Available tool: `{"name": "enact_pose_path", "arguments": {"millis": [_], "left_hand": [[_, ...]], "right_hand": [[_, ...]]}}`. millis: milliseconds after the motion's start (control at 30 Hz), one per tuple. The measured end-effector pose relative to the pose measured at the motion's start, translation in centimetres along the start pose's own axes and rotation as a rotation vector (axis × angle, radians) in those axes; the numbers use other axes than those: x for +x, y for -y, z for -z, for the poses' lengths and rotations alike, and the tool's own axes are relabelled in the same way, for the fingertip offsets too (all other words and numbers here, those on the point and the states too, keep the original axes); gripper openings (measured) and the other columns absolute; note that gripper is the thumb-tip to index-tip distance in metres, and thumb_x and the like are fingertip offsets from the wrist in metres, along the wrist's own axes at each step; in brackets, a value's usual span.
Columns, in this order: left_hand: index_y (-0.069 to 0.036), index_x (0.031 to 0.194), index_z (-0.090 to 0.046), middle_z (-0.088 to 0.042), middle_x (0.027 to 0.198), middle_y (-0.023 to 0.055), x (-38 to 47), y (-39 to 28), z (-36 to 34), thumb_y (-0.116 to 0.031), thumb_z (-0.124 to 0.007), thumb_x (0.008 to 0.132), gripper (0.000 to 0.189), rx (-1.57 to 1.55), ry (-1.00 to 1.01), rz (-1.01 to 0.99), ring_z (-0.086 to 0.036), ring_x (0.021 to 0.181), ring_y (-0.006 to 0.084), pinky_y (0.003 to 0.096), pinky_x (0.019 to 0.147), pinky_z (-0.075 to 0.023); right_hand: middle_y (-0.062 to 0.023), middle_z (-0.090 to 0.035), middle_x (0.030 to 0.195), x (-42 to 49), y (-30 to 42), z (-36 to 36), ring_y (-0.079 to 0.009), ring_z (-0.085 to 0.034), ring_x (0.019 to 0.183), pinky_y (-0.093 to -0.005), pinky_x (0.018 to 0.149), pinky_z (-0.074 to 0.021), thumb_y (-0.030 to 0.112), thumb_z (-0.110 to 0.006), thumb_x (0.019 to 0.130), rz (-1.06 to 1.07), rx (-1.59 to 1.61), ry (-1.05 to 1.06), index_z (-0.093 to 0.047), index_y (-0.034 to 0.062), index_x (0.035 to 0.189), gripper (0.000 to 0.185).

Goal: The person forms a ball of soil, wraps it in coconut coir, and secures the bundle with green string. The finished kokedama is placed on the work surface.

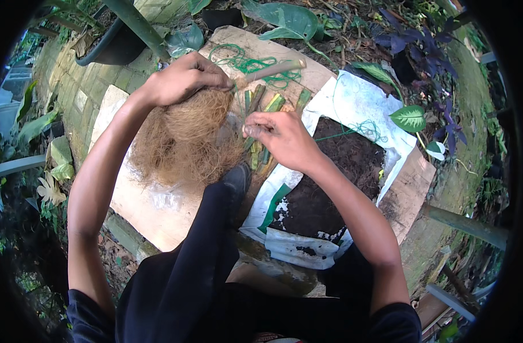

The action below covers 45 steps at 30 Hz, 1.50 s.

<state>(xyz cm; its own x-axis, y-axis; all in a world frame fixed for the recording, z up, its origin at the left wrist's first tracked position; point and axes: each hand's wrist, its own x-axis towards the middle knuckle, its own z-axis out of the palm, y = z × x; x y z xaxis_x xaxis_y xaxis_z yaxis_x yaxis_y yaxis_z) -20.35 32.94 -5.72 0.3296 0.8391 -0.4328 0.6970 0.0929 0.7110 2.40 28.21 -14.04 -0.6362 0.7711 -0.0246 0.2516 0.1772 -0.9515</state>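
Note:
My left hand point(188, 79) grips a ball of brown coconut fibre point(199, 113) from above, near its join with a cut plant stem point(276, 70). The stem points to the right, away from the ball. My right hand point(283, 137) is just right of the fibre, thumb and fingertips pinched on a thin green string point(241, 103) that runs up towards the stem's base. Beneath the ball lies a loose heap of coconut fibre point(175, 160). Several cut green stem pieces point(274, 103) lie by my right hand, partly hidden by it.
An opened white sack point(356, 92) of dark soil point(313, 206) lies right of my shoe point(236, 180). Tangled green string point(244, 60) rests on the cardboard point(240, 36). Clear plastic point(166, 197) lies below the fibre. A plant pot point(115, 47) and leafy plants point(287, 19) stand beyond.

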Motion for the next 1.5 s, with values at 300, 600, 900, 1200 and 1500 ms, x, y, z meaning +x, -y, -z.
{"name": "enact_pose_path", "arguments": {"millis": [300,600,900,1200,1500], "left_hand": [[-0.008,0.102,-0.07,-0.069,0.091,0.0153,-1.7,-5.2,-4.1,-0.032,-0.061,0.081,0.034,0.449,0.494,0.136,-0.065,0.086,0.0258,0.0364,0.079,-0.0502],[0.003,0.098,-0.068,-0.068,0.095,0.0175,0.6,-2.4,-2.9,-0.021,-0.058,0.08,0.032,0.184,0.052,0.039,-0.064,0.092,0.024,0.0319,0.086,-0.0472],[0.003,0.101,-0.067,-0.068,0.095,0.0109,-0.3,-1.5,-5.3,-0.025,-0.056,0.087,0.033,-0.336,-0.105,0.071,-0.061,0.09,0.0144,0.0253,0.083,-0.0457],[-0.003,0.116,-0.056,-0.064,0.107,0.0094,0.3,-0.7,-11.2,-0.028,-0.047,0.093,0.035,-1.239,-0.162,0.452,-0.064,0.093,0.0179,0.0339,0.082,-0.0528],[-0.005,0.111,-0.057,-0.064,0.103,0.0097,-0.2,0.3,-10.9,-0.03,-0.047,0.092,0.033,-1.369,-0.388,0.337,-0.064,0.091,0.0201,0.0368,0.08,-0.0528]], "right_hand": [[-0.0111,-0.067,0.085,1.9,-1.8,4.0,-0.0203,-0.063,0.083,-0.0337,0.078,-0.0469,0.02,-0.06,0.085,-0.022,0.174,0.297,-0.066,0.001,0.089,0.02],[-0.0149,-0.059,0.071,-1.7,1.7,-0.5,-0.0201,-0.059,0.065,-0.0331,0.059,-0.0451,0.011,-0.056,0.087,0.021,0.026,-0.268,-0.059,-0.0028,0.086,0.014],[0.002,-0.044,0.066,-1.5,-0.8,-1.9,-0.0057,-0.04,0.062,-0.0232,0.057,-0.0341,0.016,-0.051,0.093,-0.246,0.684,-0.36,-0.055,0.0008,0.087,0.017],[-0.0046,-0.052,0.074,-0.7,-1.3,-3.5,-0.0106,-0.047,0.072,-0.0267,0.069,-0.0404,0.009,-0.048,0.09,-0.14,0.567,-0.842,-0.054,-0.0043,0.084,0.016],[-0.0062,-0.056,0.06,2.1,0.8,1.4,-0.01,-0.049,0.056,-0.029,0.057,-0.042,0.012,-0.055,0.086,-0.191,0.166,-0.529,-0.06,-0.0026,0.079,0.017]]}}
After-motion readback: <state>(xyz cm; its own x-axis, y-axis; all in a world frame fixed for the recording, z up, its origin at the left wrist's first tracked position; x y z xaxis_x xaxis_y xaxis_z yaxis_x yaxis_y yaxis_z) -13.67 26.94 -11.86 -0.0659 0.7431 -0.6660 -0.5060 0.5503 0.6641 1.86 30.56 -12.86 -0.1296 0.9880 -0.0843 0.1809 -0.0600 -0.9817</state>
